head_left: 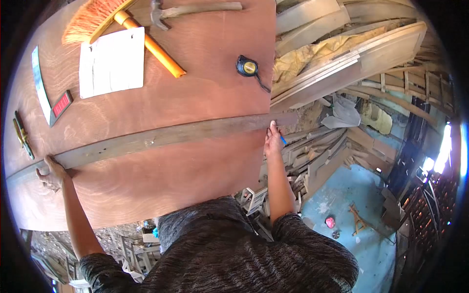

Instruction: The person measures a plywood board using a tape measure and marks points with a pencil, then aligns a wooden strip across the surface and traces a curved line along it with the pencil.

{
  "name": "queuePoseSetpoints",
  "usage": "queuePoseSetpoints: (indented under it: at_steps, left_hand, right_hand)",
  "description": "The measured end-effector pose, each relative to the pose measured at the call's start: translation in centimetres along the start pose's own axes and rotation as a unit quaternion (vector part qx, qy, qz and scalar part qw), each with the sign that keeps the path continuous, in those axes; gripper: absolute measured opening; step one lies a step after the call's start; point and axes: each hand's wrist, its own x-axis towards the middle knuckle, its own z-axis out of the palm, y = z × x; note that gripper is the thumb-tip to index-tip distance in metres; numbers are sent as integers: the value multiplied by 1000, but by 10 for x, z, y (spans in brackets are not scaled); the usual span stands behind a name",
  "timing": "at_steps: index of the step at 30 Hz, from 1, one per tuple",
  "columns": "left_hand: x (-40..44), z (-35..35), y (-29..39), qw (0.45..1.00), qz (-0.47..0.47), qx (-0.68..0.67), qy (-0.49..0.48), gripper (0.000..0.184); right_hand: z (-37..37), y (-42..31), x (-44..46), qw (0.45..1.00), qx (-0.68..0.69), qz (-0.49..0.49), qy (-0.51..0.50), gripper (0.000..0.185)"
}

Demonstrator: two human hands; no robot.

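A long grey-brown wooden strip (161,136) lies across the reddish plywood sheet (195,171), its right end passing the sheet's edge. My left hand (53,176) touches the strip's near edge at the left, fingers apart and curled a little. At the right edge my right hand (272,140) grips the strip, thumb on top and the other fingers partly hidden. A thin blue pen or pencil (283,140) sticks out from that hand. Green-handled pliers (23,136) lie just beyond my left hand.
On the sheet lie a hand saw (43,88), a white panel (112,63), an orange brush (100,19), a hammer (195,10) and a tape measure (247,66). Stacked boards (351,63) stand to the right, above a blue floor (332,195) with a pink object (330,222).
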Motion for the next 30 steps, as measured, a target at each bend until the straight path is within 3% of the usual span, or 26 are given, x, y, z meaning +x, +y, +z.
queuePoseSetpoints:
  at_steps: [5, 9, 16, 18, 24, 30]
  left_hand:
    - [2, -4, 4, 999, -24, -13, -18, 88]
    - [-1, -5, 9, 1000, -24, 1, -13, 87]
    - [6, 0, 0, 1000, -3, 19, -5, 85]
    - [5, 1, 1, 1000, -6, 12, -5, 83]
    - [-3, -10, 13, 999, -20, 17, -19, 87]
    - [2, -9, 11, 999, -25, -2, -23, 81]
  right_hand:
    - [8, -7, -7, 999, -6, 12, 46, 40]
    - [15, -11, -8, 997, -7, 18, 80, 35]
    - [10, -7, -2, 997, -12, 21, 71, 40]
    - [13, -7, -2, 993, -28, 32, 110, 45]
    - [14, -5, -2, 994, -44, 26, 93, 62]
    - [15, -7, 1, 995, -52, 38, 80, 57]
